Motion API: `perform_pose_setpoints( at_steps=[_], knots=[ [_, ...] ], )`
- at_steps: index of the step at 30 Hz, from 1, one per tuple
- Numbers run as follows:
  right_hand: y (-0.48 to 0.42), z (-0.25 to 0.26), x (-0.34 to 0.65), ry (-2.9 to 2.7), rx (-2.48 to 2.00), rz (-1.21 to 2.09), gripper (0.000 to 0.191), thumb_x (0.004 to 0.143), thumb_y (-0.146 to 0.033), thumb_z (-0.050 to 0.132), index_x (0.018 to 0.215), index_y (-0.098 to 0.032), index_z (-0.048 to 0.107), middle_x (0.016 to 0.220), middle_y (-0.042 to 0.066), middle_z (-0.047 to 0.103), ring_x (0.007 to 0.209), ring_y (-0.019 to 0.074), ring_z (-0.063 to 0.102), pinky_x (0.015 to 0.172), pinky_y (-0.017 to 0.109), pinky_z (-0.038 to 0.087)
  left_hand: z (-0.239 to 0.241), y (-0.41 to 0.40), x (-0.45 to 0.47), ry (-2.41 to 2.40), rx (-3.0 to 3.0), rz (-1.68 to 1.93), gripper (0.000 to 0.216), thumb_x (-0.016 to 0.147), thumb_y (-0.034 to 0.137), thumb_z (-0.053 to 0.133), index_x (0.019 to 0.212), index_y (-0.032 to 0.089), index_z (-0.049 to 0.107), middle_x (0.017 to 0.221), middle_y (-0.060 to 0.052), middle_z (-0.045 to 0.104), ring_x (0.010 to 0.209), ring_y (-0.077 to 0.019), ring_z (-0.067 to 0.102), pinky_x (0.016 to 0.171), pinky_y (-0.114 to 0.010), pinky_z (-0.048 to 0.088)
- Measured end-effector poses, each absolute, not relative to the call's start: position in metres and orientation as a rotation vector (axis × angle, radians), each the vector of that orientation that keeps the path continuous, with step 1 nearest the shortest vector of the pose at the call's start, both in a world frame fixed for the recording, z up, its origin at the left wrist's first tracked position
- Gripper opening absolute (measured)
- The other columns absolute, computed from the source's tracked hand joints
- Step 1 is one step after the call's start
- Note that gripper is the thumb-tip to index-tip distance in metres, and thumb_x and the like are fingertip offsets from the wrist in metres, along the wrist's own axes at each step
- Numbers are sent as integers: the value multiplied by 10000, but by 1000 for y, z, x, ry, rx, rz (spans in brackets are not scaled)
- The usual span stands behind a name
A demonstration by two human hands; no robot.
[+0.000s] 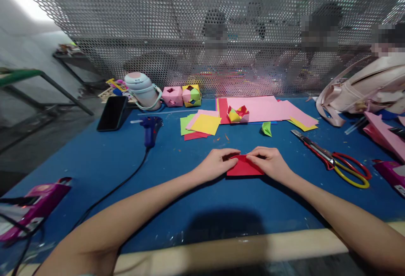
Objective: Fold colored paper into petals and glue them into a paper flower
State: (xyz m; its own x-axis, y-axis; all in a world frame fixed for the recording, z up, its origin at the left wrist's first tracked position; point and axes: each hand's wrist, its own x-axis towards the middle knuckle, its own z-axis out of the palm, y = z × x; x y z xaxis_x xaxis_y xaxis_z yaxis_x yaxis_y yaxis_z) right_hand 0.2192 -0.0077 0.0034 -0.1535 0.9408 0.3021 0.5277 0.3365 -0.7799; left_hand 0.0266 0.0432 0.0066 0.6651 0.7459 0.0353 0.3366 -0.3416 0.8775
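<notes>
A piece of red paper (245,168), apparently folded, lies low over the blue table between my two hands. My left hand (218,164) pinches its left side, thumb on the near face. On the right side my right hand (268,162) grips it the same way, and the fingertips of both hands cover its upper corners. Just beyond my right hand sits a small folded green paper piece (266,128). Farther back, a red, yellow and pink folded paper form (238,114) rests on pink sheets (262,107). A stack of coloured squares (205,124) lies beyond my left hand.
Scissors (335,162) and a box cutter (313,145) lie at right. A blue glue gun (150,131) with a cord, a phone (112,113), a bottle (142,90) and paper cubes (172,96) stand at left. A perforated metal screen (183,27) closes the back.
</notes>
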Motion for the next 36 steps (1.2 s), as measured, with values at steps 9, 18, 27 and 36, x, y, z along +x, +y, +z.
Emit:
perform_pose_setpoints(
  at_steps=[9,18,27,36],
  knots=[
    [-9,0,212,-1903,-1226,685,188,819,-263,532,764,-175,689,723,39,666,657,138,597,621,247,451,1,39,30,816,2018,611,197,788,249,518,822,161,692,788,-22,704,714,-141,618,668,-209,449],
    [-9,2,213,-1803,-1357,672,134,806,-230,542,797,-170,661,765,29,663,685,133,589,628,236,442,1,36,30,898,1974,731,185,783,220,507,765,140,672,717,-24,682,635,-120,578,593,-197,430],
    [-10,4,210,-1935,-1202,611,137,812,-185,520,794,-167,655,763,39,648,699,133,583,656,245,440,-2,33,34,884,2021,680,181,771,254,519,723,135,645,636,-4,638,564,-100,514,534,-195,388],
    [-8,15,210,-1628,-1387,778,206,832,-309,485,917,-184,626,907,34,649,788,144,584,708,257,441,-3,34,35,955,1838,741,146,727,254,543,654,135,586,590,13,569,529,-89,461,511,-199,358]
  ],
)
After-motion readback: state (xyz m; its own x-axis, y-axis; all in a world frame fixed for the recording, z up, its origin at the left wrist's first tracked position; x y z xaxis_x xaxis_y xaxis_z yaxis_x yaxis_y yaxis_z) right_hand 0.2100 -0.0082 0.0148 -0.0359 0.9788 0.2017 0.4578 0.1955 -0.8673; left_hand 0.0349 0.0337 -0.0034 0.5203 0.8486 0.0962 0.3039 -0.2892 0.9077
